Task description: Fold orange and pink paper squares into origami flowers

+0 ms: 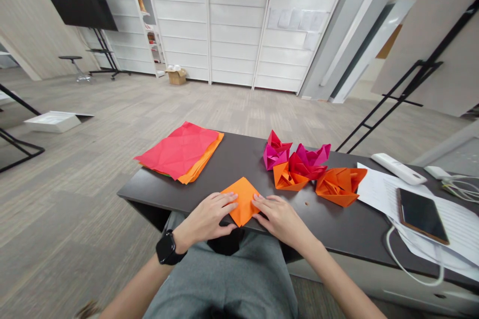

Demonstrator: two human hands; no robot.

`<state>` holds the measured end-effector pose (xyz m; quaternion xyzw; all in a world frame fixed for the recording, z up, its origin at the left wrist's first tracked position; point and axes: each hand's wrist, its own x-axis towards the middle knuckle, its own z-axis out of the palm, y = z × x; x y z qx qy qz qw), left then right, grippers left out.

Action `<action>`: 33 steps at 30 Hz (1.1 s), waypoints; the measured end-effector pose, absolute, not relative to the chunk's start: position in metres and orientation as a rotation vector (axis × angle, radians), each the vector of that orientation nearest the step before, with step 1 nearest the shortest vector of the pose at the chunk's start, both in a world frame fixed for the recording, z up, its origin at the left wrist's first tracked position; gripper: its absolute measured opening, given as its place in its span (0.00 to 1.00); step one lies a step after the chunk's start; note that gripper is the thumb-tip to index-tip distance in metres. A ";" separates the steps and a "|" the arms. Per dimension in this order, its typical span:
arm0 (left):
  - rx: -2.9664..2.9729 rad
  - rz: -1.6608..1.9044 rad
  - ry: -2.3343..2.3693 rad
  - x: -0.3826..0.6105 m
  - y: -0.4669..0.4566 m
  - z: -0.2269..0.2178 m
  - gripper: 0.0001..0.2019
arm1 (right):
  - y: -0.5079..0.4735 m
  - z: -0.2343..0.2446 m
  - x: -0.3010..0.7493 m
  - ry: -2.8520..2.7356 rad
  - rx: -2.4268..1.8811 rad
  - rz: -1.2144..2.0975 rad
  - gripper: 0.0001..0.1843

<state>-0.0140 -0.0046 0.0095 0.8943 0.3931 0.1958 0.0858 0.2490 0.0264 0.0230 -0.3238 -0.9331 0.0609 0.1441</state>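
Note:
A folded orange sheet of origami paper (244, 201) lies as a diamond at the near edge of the dark desk, one corner toward me. My left hand (211, 215), with a black watch on its wrist, rests its outstretched fingers on the paper's left part; its thumb is apart from them, near the lower corner. At the right corner, the fingers and thumb of my right hand (279, 217) close on the paper's edge. Several folded paper shapes in orange, red and magenta stand to the right, among them an orange one (340, 185) and a magenta one (276, 156).
A stack of red and orange sheets (179, 149) lies on the desk's (164, 194) left end. To the right are printed papers (458, 219), a phone (422, 214), a white power strip (398, 168) and a looped white cable (415, 276). White shelving (239, 35) stands beyond.

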 end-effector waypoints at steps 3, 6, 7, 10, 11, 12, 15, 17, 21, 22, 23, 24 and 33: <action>2.694 0.604 1.169 -0.013 -0.004 0.010 0.18 | 0.028 0.029 0.250 -2.703 -0.845 0.195 0.21; 2.775 0.573 1.155 -0.011 -0.007 0.007 0.14 | 0.020 0.030 0.251 -2.709 -0.819 0.208 0.25; 2.798 0.574 1.154 -0.011 -0.009 0.006 0.13 | 0.016 0.030 0.251 -2.714 -0.812 0.206 0.26; 2.753 0.672 1.220 -0.009 -0.014 0.003 0.10 | 0.005 0.026 0.247 -2.709 -0.822 0.178 0.22; 2.701 0.706 1.277 -0.008 -0.014 0.002 0.10 | 0.004 0.026 0.246 -2.701 -0.845 0.171 0.19; 2.640 0.727 1.346 -0.008 -0.014 0.003 0.10 | 0.004 0.026 0.244 -2.693 -0.877 0.174 0.15; 2.439 0.739 1.526 -0.005 -0.007 0.006 0.09 | 0.014 0.029 0.238 -2.633 -1.011 0.234 0.12; 2.313 0.758 1.576 -0.002 0.001 0.009 0.09 | 0.026 0.030 0.234 -2.538 -1.094 0.322 0.14; 2.254 0.758 1.643 0.003 0.019 0.012 0.07 | 0.042 0.023 0.226 -2.229 -1.244 0.540 0.11; 2.266 0.748 1.650 0.004 0.023 0.012 0.06 | 0.044 0.020 0.225 -2.166 -1.279 0.563 0.11; 2.277 0.742 1.645 0.005 0.026 0.011 0.06 | 0.045 0.017 0.223 -2.122 -1.307 0.572 0.11; 2.285 0.743 1.631 0.005 0.028 0.010 0.05 | 0.044 0.013 0.222 -2.099 -1.320 0.577 0.12; 2.619 0.794 1.386 0.011 0.007 0.009 0.12 | 0.036 0.000 0.220 -2.387 -1.179 0.155 0.15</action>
